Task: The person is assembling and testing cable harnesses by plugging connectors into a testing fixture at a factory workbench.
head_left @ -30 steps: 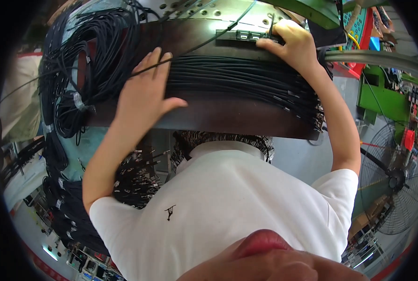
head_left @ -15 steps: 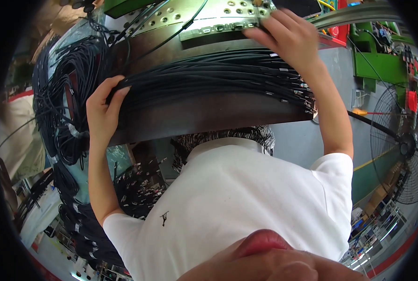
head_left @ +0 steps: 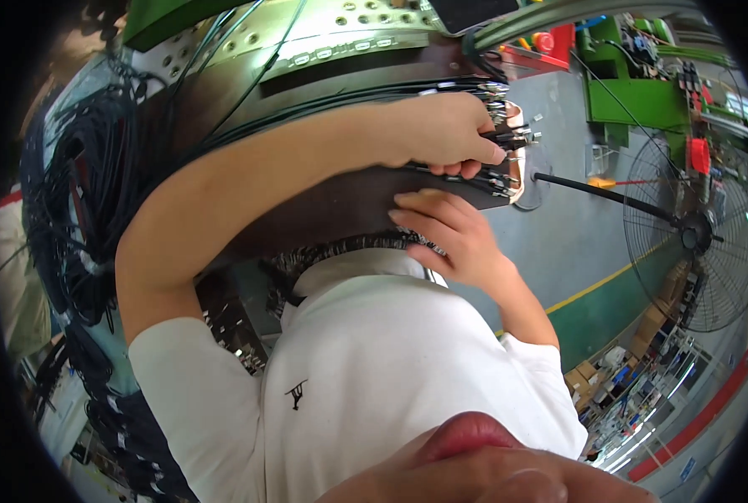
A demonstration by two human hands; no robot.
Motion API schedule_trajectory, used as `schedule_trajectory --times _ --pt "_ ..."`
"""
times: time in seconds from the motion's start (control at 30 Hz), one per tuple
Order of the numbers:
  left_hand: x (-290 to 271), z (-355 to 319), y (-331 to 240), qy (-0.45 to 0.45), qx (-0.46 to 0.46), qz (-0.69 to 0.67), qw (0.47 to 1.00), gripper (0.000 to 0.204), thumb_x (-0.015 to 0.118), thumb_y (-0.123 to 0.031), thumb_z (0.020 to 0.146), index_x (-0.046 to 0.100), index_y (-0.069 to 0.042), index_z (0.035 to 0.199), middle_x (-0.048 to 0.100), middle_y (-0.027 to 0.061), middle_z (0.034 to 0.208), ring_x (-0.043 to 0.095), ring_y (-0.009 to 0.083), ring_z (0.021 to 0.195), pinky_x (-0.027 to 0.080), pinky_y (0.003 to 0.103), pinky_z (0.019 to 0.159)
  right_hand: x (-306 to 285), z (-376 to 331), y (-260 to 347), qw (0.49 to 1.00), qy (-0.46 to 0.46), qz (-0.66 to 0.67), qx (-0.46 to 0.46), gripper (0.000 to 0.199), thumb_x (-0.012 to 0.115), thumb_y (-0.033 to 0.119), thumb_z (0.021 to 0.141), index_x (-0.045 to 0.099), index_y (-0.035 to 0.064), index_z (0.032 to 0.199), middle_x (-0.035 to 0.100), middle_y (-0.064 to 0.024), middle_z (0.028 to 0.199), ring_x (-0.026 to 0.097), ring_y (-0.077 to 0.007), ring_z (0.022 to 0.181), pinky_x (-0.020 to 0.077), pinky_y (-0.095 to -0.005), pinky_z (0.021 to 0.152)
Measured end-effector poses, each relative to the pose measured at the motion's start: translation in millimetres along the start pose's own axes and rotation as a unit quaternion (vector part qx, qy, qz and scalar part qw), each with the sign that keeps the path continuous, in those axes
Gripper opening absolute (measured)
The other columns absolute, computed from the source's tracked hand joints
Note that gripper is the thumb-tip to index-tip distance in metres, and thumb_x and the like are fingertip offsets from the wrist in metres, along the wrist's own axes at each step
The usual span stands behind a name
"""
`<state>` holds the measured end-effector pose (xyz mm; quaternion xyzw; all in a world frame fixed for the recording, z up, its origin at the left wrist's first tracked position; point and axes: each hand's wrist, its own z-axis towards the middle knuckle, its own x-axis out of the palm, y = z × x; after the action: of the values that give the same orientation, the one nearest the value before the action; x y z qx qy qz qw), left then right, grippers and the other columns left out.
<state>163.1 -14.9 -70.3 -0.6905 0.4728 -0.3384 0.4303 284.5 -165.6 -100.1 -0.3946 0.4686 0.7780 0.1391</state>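
Observation:
A bundle of black cables lies lengthwise across the dark brown bench top, metal connectors at its right end. My left arm stretches over the bundle. At that right end my left hand is closed round some of the cables, and their connector ends stick out past the thumb. Just below it, by the bench's front edge, my right hand has its fingers apart and holds nothing. The middle of the bundle is hidden under my left forearm.
Behind the bundle stands a metal fixture with a row of sockets, under a perforated plate. Coiled black cables hang at the left. A large black floor fan stands at the right, near green machinery.
My left hand has moved from the bundle's left part across to its connector end and closed there. My right hand has come down from the fixture to the bench's front edge.

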Motion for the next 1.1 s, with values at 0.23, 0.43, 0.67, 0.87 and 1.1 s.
schedule_trajectory --times 0.23,0.43,0.67,0.87,1.1 --pt "52 -71 20 -0.135 0.117 -0.367 0.913 0.034 0.049 -0.04 0.103 0.056 -0.006 0.105 0.045 -0.0047 0.064 0.035 0.0019 0.051 0.025 0.018 0.045 -27 69 -44 0.993 -0.086 -0.055 -0.05 0.027 0.069 0.007 0.074 0.066 0.0093 0.101 0.066 -0.0077 0.091 0.063 -0.0281 0.083 0.0518 -0.0372 0.068" --pt "59 -90 45 -0.292 0.072 -0.453 0.839 0.031 0.047 -0.034 0.104 0.058 -0.006 0.106 0.049 -0.0031 0.071 0.036 0.0024 0.053 0.026 0.018 0.046 5 164 -108 0.994 -0.005 -0.092 -0.066 0.023 0.068 0.018 0.085 0.066 0.0097 0.106 0.061 -0.0071 0.101 0.058 -0.0288 0.098 0.0483 -0.0399 0.084" --pt "52 -95 82 -0.377 0.13 -0.417 0.817 0.022 0.056 -0.027 0.101 0.055 -0.007 0.11 0.051 -0.0026 0.075 0.04 0.0023 0.057 0.029 0.018 0.049 -11 138 -49 0.984 -0.009 0.146 0.105 0.013 0.066 0.013 0.09 0.07 0.0054 0.1 0.063 -0.0074 0.099 0.061 -0.0191 0.093 0.0465 -0.029 0.086" --pt "46 -91 93 -0.462 0.207 -0.328 0.798 0.032 0.063 -0.018 0.097 0.042 -0.004 0.116 0.055 0.0012 0.086 0.05 0.0056 0.074 0.043 0.021 0.066 8 122 -22 0.841 -0.057 0.493 0.215 0.037 0.044 0.025 0.105 0.067 -0.0031 0.1 0.062 -0.0021 0.093 0.054 -0.0085 0.09 0.0408 -0.0229 0.077" --pt "43 -92 91 -0.475 0.211 -0.327 0.79 0.041 0.062 -0.021 0.097 0.039 -0.003 0.127 0.058 0.001 0.09 0.05 0.0061 0.075 0.043 0.021 0.066 19 120 -20 0.952 -0.004 0.274 0.138 0.019 0.059 0.015 0.097 0.07 0.0 0.098 0.061 -0.0054 0.083 0.054 -0.0141 0.073 0.043 -0.0256 0.066"
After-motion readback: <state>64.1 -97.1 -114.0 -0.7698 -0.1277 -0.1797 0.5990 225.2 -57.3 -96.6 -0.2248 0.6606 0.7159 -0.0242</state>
